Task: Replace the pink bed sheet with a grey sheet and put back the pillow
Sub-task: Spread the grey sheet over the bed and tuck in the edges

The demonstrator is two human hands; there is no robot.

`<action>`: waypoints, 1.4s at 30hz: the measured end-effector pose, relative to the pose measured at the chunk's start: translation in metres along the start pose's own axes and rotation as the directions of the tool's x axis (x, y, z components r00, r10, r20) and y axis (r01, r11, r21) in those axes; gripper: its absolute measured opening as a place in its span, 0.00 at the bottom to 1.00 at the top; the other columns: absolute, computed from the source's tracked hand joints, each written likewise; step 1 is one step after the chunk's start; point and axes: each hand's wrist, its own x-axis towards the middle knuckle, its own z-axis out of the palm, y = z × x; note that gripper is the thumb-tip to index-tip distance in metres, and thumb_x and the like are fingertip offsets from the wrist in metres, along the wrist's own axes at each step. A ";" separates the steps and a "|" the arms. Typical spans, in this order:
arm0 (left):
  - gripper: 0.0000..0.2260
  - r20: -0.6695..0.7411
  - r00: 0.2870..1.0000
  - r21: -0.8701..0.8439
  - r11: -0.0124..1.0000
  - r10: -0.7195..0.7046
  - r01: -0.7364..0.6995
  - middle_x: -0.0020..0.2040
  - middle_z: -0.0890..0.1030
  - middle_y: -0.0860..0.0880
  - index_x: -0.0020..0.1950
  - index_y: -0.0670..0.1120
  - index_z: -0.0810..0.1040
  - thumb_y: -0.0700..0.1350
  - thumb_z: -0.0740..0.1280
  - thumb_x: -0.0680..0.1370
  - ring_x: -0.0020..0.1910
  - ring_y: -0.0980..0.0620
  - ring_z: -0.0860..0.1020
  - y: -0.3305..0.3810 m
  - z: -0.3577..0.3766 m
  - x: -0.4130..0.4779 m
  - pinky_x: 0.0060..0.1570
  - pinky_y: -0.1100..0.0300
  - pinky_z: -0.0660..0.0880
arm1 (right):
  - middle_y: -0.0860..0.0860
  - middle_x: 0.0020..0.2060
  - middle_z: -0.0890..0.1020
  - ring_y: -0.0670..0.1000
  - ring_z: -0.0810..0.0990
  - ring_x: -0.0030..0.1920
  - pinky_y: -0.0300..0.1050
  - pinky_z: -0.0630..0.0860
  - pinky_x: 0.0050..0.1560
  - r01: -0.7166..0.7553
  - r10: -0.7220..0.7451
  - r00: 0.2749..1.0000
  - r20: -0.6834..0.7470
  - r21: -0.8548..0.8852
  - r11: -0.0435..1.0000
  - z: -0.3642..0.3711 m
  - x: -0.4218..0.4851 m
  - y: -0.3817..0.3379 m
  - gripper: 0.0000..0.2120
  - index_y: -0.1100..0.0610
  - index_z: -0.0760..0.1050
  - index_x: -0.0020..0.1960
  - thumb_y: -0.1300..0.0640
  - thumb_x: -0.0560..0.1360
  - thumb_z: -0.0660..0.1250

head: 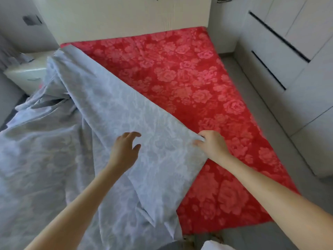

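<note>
The right hand (210, 143) pinches the grey sheet (86, 134), which lies rumpled toward 9 o'clock. The left hand (126, 150) hovers over it, fingers loosely spread. A red floral cover (180, 69) shows at 1 o'clock.

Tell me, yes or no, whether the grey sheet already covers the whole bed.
No: the grey sheet lies over the left part only, while the red floral surface shows bare on the right side.

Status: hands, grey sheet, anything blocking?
Right hand grips grey sheet by its edge; left hand open over it. Sheet covers the bed's left side only; red flowered cover bare on the right. Nothing blocking.
</note>
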 end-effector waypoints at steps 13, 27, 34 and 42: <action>0.17 0.457 0.680 0.509 0.458 0.574 -0.729 0.69 0.71 0.54 0.68 0.55 0.72 0.45 0.60 0.79 0.66 0.49 0.67 0.208 0.116 0.120 0.62 0.55 0.67 | 0.54 0.26 0.72 0.45 0.65 0.27 0.38 0.61 0.31 -0.252 0.279 0.950 -0.140 0.181 0.951 -0.161 -0.112 0.144 0.14 0.66 0.75 0.30 0.60 0.69 0.75; 0.12 0.744 0.483 0.014 0.711 0.463 -0.703 0.47 0.80 0.56 0.51 0.51 0.82 0.56 0.68 0.74 0.52 0.53 0.78 0.412 0.225 0.058 0.49 0.62 0.66 | 0.57 0.31 0.74 0.51 0.72 0.33 0.43 0.68 0.35 -0.542 0.629 0.777 0.023 0.533 0.650 -0.276 -0.211 0.339 0.15 0.71 0.77 0.41 0.58 0.68 0.75; 0.19 0.812 0.494 0.396 0.328 0.312 -0.858 0.61 0.78 0.53 0.66 0.52 0.74 0.57 0.63 0.78 0.60 0.51 0.75 0.412 0.280 0.055 0.58 0.59 0.70 | 0.58 0.34 0.77 0.52 0.76 0.35 0.44 0.72 0.36 -0.613 0.770 0.638 0.017 0.616 0.495 -0.317 -0.256 0.452 0.12 0.72 0.78 0.43 0.63 0.68 0.75; 0.08 0.365 0.766 0.297 0.714 0.529 -0.634 0.48 0.80 0.33 0.50 0.35 0.80 0.37 0.63 0.78 0.48 0.34 0.77 0.480 0.304 0.095 0.45 0.47 0.71 | 0.52 0.27 0.60 0.49 0.60 0.30 0.44 0.53 0.32 -0.755 0.762 0.634 0.131 0.317 0.574 -0.293 -0.262 0.539 0.24 0.59 0.60 0.27 0.61 0.68 0.75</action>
